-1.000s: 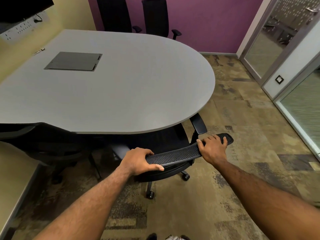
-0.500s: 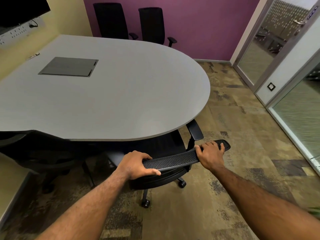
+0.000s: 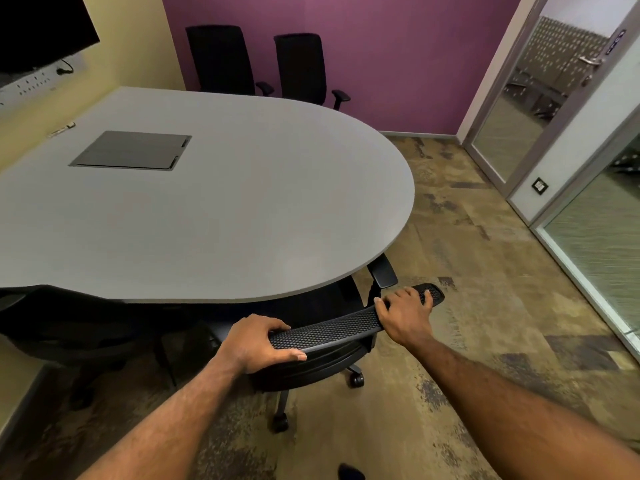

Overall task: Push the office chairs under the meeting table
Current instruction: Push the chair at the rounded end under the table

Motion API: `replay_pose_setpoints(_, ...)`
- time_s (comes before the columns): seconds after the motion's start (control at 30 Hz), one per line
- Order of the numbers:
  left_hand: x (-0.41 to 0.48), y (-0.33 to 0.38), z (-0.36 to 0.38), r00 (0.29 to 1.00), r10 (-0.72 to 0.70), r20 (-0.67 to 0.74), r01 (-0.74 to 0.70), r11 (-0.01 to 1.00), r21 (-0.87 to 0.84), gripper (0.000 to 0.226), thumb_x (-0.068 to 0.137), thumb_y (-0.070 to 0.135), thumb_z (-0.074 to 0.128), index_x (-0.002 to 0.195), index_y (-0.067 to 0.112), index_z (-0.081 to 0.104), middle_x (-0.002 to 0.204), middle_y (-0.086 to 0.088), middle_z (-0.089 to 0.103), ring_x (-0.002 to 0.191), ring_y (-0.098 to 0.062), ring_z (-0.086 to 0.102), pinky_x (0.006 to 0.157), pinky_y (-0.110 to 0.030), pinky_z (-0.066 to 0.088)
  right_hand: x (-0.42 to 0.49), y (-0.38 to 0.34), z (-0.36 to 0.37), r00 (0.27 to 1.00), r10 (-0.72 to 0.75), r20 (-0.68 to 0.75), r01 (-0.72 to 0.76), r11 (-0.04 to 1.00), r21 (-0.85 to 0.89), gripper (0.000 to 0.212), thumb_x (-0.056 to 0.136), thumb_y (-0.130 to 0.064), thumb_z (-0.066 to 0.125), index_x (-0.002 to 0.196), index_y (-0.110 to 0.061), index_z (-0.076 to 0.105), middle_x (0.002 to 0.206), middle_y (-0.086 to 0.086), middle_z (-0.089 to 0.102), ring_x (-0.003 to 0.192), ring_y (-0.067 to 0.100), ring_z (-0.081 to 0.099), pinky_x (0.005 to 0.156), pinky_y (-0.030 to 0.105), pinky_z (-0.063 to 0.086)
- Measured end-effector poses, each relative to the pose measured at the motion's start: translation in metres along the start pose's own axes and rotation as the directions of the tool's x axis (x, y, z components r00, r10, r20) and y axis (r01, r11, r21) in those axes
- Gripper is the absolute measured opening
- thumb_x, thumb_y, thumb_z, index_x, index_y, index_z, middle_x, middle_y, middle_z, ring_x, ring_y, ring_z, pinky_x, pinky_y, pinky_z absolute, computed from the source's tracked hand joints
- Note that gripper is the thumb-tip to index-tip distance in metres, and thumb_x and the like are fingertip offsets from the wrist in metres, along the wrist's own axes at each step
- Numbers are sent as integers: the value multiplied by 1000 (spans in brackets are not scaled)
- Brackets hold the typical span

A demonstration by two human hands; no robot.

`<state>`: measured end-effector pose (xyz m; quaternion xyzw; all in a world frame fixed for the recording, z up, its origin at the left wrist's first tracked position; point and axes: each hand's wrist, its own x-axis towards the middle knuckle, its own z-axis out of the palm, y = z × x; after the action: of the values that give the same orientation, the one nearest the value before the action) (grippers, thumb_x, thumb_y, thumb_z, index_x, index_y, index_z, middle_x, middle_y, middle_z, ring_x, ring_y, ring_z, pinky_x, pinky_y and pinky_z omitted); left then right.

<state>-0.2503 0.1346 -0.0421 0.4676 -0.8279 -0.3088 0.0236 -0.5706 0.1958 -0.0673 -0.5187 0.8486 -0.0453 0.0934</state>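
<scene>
Your left hand (image 3: 256, 341) and right hand (image 3: 405, 315) grip the backrest (image 3: 329, 332) of the chair (image 3: 311, 374), whose seat is mostly under the counter (image 3: 242, 209), almost home.

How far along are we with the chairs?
Looks done: two far chairs close against the table. In hand: left hand and right hand grip the near chair's backrest, seat mostly under the edge. Left: a final nudge; check the dark chair at left.
</scene>
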Motion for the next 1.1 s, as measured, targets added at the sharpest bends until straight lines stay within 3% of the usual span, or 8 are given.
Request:
replay_pose_setpoints(0.53, 40, 12, -6, 999, -12, -47, 10, 999, -39, 108, 42, 103, 51, 123, 33, 69, 118, 14, 71, 106, -5, 64, 95, -31, 51, 56, 3, -14, 997, -58, 58, 60, 997, -41, 61, 100, -58, 26, 124, -20, 66, 142, 6, 56, 144, 25, 32, 120, 59, 3)
replay_pose_setpoints(0.77, 56, 10, -17, 999, -15, -52, 12, 998, -61, 102, 45, 99, 60, 121, 33, 71, 116, 12, 72, 103, -5, 64, 93, -31, 53, 67, 2, -17, 998, -42, 44, 43, 998, -37, 60, 100, -57, 27, 122, -19, 68, 137, 6, 59, 139, 26, 37, 120, 60, 5)
replay_pose_setpoints(1.1, 39, -11, -23, 998, 26, -60, -26, 1000, -2, 101, 48, 99, 57, 121, 31, 71, 116, 13, 72, 104, -3, 63, 90, -28, 51, 43, -14, -7, 997, -71, 20, 72, 995, -62, 67, 97, -65, 25, 119, -19, 68, 134, 5, 60, 134, 26, 41, 118, 61, 11)
